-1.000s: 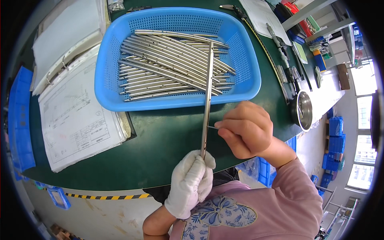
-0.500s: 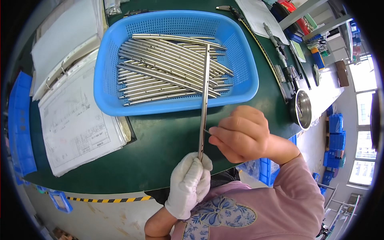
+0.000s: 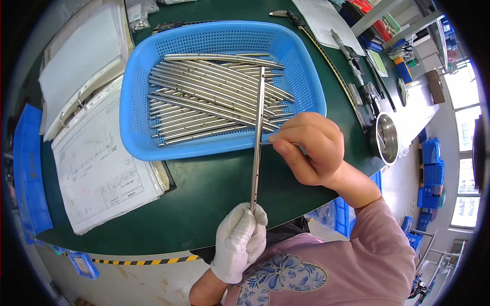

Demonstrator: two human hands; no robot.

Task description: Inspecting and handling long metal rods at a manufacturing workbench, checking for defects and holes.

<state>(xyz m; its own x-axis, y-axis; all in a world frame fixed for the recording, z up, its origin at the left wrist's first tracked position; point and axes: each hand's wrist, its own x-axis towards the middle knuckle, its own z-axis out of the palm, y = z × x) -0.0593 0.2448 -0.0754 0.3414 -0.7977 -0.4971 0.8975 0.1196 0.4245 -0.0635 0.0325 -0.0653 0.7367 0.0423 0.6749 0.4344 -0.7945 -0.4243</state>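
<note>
My left hand [image 3: 239,244], in a white glove, is closed round the lower end of a metal rod [image 3: 256,158] with small holes along its length. The rod points away from me, its far end over the blue basket [image 3: 224,151]. My bare right hand [image 3: 312,145] pinches a thin metal pin [image 3: 295,144] and holds its tip against the rod's side, roughly midway along. Whether the tip sits in a hole, I cannot tell. Inside the basket lies a pile of similar metal rods [image 3: 204,92], several deep and crossing one another.
On the left, an open binder with drawings [image 3: 104,168] lies beside a blue bin [image 3: 33,171]. Calipers [image 3: 326,56], a micrometer [image 3: 349,56] and a steel bowl [image 3: 385,137] are at the right. The green tabletop [image 3: 204,204] has its curved edge near me.
My right hand has moved up along the rod, away from my left hand, with the pin. The basket and table sit slightly lower in view. My left hand keeps its grip.
</note>
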